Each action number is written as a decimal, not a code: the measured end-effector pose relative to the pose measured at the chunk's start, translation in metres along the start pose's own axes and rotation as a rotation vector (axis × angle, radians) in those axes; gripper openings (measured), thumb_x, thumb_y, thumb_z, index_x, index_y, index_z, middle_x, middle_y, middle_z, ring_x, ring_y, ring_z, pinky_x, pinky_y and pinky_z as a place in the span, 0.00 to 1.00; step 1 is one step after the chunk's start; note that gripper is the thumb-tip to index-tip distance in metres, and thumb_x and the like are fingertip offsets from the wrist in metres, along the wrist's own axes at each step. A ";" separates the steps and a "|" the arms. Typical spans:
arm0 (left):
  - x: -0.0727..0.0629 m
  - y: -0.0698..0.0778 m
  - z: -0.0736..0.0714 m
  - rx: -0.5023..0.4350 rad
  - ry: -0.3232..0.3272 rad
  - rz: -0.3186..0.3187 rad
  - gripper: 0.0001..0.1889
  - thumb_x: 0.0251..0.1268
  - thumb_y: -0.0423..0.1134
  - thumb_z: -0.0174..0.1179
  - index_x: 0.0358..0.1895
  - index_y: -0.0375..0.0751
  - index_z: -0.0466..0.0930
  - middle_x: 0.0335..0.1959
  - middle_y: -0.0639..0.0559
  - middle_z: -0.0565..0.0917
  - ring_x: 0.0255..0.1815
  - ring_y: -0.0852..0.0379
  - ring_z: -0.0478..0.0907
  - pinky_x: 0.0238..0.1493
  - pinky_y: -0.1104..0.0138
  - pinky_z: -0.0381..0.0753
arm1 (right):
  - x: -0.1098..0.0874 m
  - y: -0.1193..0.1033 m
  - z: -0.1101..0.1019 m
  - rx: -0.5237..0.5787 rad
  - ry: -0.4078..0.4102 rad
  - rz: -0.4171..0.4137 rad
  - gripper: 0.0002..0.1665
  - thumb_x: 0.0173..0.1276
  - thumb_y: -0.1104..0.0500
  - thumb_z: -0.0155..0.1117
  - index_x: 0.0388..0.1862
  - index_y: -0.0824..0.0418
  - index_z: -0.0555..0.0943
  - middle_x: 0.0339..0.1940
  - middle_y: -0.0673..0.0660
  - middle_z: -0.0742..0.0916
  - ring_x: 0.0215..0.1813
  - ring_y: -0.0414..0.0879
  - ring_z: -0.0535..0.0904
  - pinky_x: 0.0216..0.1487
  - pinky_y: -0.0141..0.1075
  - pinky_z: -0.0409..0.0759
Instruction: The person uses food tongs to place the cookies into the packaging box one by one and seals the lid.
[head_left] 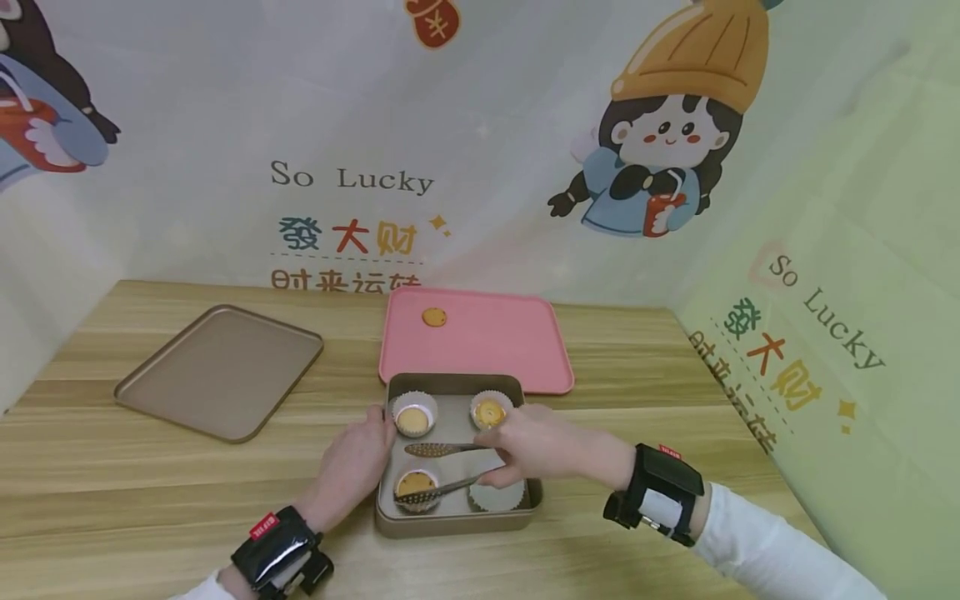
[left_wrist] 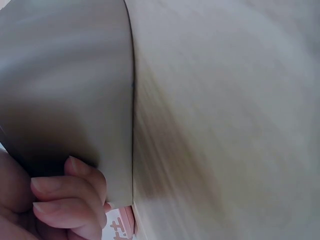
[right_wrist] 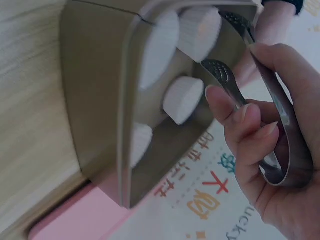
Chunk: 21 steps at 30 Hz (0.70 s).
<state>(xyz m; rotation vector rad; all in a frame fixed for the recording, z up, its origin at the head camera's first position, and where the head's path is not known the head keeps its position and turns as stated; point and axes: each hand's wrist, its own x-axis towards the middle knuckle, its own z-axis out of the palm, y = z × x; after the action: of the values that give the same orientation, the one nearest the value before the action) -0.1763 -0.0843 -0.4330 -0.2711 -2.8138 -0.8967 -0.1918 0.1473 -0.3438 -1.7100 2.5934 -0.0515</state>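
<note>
My left hand (head_left: pixel 352 458) grips the left side of a deep bronze baking tin (head_left: pixel 459 525), its bent fingers (left_wrist: pixel 67 187) against the outer wall. In my right hand (head_left: pixel 543 446) is a pair of metal tongs (right_wrist: pixel 300 167) with spread, perforated tips. One tip lies over a chocolate-chip cookie (head_left: pixel 416 482) in the front-left paper cup; the other hangs farther back in the tin. A pale cookie (head_left: pixel 412 421) fills the back-left cup and a yellow ringed cookie (head_left: pixel 490 410) the back-right one. The front-right white paper cup (head_left: pixel 498 498) is partly hidden by my right hand.
Behind the tin lies a pink tray (head_left: pixel 502 342) bearing one chocolate-chip cookie (head_left: pixel 434 317). A flat bronze baking tray (head_left: pixel 217 375) rests to the left on the wooden table (head_left: pixel 97 492). A printed cloth (head_left: pixel 495 133) hangs behind the table and along its right side.
</note>
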 end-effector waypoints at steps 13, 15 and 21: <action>0.000 0.001 0.000 0.034 0.032 0.040 0.09 0.68 0.33 0.44 0.33 0.29 0.67 0.12 0.48 0.64 0.11 0.53 0.67 0.08 0.64 0.64 | 0.008 0.063 -0.044 0.258 0.101 0.271 0.10 0.62 0.53 0.62 0.28 0.59 0.78 0.12 0.45 0.70 0.13 0.36 0.66 0.16 0.28 0.63; 0.000 0.001 0.000 0.038 0.030 0.041 0.09 0.68 0.33 0.44 0.33 0.29 0.67 0.12 0.48 0.64 0.11 0.53 0.66 0.08 0.64 0.64 | 0.016 0.074 -0.043 0.263 0.088 0.332 0.15 0.63 0.53 0.61 0.20 0.58 0.73 0.10 0.47 0.66 0.11 0.37 0.65 0.16 0.29 0.62; -0.002 0.002 0.000 0.030 0.030 0.033 0.09 0.68 0.33 0.44 0.32 0.29 0.66 0.12 0.48 0.64 0.11 0.52 0.67 0.08 0.63 0.65 | 0.042 0.096 -0.036 0.200 0.031 0.489 0.19 0.64 0.49 0.59 0.18 0.58 0.73 0.11 0.49 0.72 0.13 0.40 0.70 0.19 0.31 0.69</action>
<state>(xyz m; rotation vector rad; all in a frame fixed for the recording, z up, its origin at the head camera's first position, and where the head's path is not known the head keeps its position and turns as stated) -0.1740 -0.0830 -0.4319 -0.2967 -2.7844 -0.8434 -0.2984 0.1468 -0.3128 -0.9900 2.8323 -0.3108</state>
